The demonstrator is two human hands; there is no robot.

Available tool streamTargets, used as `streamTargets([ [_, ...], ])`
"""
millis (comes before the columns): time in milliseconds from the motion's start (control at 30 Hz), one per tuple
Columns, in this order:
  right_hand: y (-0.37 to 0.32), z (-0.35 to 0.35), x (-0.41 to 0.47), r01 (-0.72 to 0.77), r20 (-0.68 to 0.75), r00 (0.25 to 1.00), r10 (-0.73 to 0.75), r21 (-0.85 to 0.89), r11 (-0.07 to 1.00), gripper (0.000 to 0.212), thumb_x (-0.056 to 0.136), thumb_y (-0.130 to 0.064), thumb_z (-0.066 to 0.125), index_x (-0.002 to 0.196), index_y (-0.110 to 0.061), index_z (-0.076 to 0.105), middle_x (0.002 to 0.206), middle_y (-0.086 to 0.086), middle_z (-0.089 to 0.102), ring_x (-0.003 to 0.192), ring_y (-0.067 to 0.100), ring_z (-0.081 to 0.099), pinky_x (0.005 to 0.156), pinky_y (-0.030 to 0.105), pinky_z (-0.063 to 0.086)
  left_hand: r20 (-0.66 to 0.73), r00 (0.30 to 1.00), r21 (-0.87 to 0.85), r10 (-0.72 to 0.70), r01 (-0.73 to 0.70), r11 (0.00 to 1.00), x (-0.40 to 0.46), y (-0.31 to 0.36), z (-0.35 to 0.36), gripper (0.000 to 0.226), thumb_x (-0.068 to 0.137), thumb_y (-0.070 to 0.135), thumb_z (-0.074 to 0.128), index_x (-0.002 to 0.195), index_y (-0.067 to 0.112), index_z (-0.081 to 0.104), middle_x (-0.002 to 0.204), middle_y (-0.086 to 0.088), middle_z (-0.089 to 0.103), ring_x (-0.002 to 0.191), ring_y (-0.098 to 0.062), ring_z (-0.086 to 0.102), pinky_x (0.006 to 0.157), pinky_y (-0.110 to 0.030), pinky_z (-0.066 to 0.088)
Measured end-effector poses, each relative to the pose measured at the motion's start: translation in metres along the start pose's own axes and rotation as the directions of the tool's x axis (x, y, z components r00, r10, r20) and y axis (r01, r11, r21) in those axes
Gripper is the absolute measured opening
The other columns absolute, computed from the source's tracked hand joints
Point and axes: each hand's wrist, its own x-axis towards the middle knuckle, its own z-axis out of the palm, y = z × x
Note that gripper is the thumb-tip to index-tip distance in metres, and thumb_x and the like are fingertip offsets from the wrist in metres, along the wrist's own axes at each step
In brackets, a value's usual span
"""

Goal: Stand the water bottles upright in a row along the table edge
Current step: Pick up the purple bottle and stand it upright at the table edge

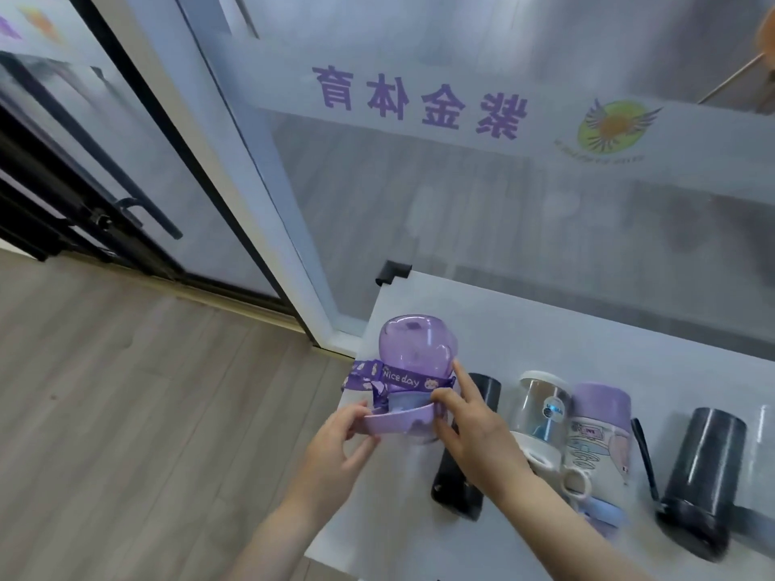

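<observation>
A clear purple bottle (413, 350) with a "Nice day" strap lies near the left end of the white table (566, 345). Its lilac lid points toward me. My left hand (341, 438) pinches the lid's left rim. My right hand (469, 425) grips the lid's right side, with one finger resting on the bottle body. To the right lie a black bottle (482, 396), a clear bottle with a white cap (541, 404), a lilac cartoon bottle (597, 429) and a dark grey bottle (704, 467), all on their sides. My right forearm hides part of the black bottle.
A frosted glass wall (503, 182) with purple lettering runs just behind the table. A black corner guard (392, 272) caps the table's far left corner. Wooden floor (126, 392) and a dark-framed glass door (105, 161) lie to the left. Another clear object (763, 446) is cut off at the right edge.
</observation>
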Motion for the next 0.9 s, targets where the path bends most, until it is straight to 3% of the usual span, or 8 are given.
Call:
streamTargets([
  [133,-0.017,-0.019,0.013,-0.099,0.022,0.995,0.097,0.167,0.981,0.017,0.092,-0.044,0.059,0.104,-0.033,0.058,0.154,-0.009,0.034,0.104,0.014,0.064,0.086,0.035,0.053,-0.080,0.996,-0.062,0.036,-0.041,0.997,0.011,0.017,-0.014,0.037,0.083,0.049,0.059,0.117,0.036,0.055,0.116,0.015,0.063,0.107,-0.013,0.061,0.091,-0.036,0.050],
  [233,-0.024,-0.032,0.025,-0.211,0.041,0.977,0.208,0.299,0.931,0.015,0.090,-0.046,0.061,0.093,-0.032,0.059,0.104,-0.012,0.063,0.077,0.004,0.065,0.070,0.021,0.050,0.022,1.000,-0.212,-0.011,0.015,0.977,0.018,0.022,-0.016,0.070,0.076,0.047,0.071,0.136,0.039,0.037,0.133,0.015,0.055,0.119,-0.009,0.056,0.098,-0.028,0.047],
  [300,-0.024,-0.039,0.033,-0.301,0.066,0.951,0.301,0.396,0.867,0.018,0.088,-0.048,0.063,0.089,-0.030,0.060,0.073,-0.007,0.063,0.069,0.010,0.067,0.064,0.021,0.051,0.113,0.993,-0.254,-0.027,0.055,0.966,0.023,0.021,-0.011,0.095,0.070,0.050,0.079,0.145,0.039,0.022,0.143,0.017,0.045,0.127,-0.005,0.049,0.103,-0.026,0.042],
  [400,-0.025,-0.046,0.048,-0.407,0.183,0.906,0.382,0.627,0.664,0.016,0.089,-0.039,0.067,0.091,-0.023,0.064,0.088,0.005,0.071,0.073,0.021,0.074,0.075,0.039,0.061,0.121,0.992,-0.271,-0.028,0.060,0.961,0.033,0.025,-0.002,0.101,0.064,0.054,0.082,0.144,0.041,0.022,0.144,0.018,0.041,0.129,-0.005,0.046,0.104,-0.027,0.042],
  [500,-0.023,-0.052,0.058,-0.412,0.196,0.896,0.398,0.698,0.586,0.016,0.092,-0.032,0.065,0.092,-0.016,0.064,0.097,0.015,0.068,0.077,0.028,0.074,0.075,0.041,0.061,0.107,0.994,-0.285,-0.032,0.062,0.956,0.048,0.034,0.002,0.099,0.061,0.055,0.083,0.141,0.042,0.026,0.140,0.017,0.044,0.127,-0.007,0.048,0.105,-0.030,0.043],
  [667,-0.014,-0.056,0.060,-0.295,0.165,0.953,0.254,0.695,0.656,0.029,0.083,-0.052,0.067,0.106,-0.037,0.059,0.110,0.003,0.068,0.089,0.014,0.072,0.084,0.037,0.059,0.052,0.998,-0.346,-0.028,0.045,0.937,0.079,0.050,0.008,0.081,0.065,0.048,0.083,0.129,0.032,0.036,0.130,0.000,0.053,0.117,-0.012,0.057,0.098,-0.031,0.048],
  [767,-0.014,-0.057,0.064,-0.263,0.175,0.965,0.197,0.675,0.689,0.053,0.082,-0.036,0.076,0.124,-0.036,0.044,0.116,-0.017,0.058,0.088,-0.010,0.066,0.072,0.013,0.053,0.039,0.998,-0.391,-0.042,0.054,0.919,0.102,0.061,0.010,0.059,0.078,0.025,0.077,0.124,0.018,0.039,0.121,-0.007,0.056,0.105,-0.004,0.061,0.085,-0.023,0.052],
  [900,-0.007,-0.051,0.086,-0.233,0.040,0.964,0.262,0.599,0.766,0.053,0.083,-0.039,0.074,0.122,-0.038,0.038,0.109,-0.015,0.059,0.092,0.009,0.068,0.080,0.031,0.058,0.036,0.999,-0.352,-0.039,0.050,0.935,0.136,0.073,0.012,0.051,0.080,0.025,0.071,0.122,0.016,0.043,0.113,-0.002,0.058,0.097,0.000,0.060,0.082,-0.019,0.050],
])
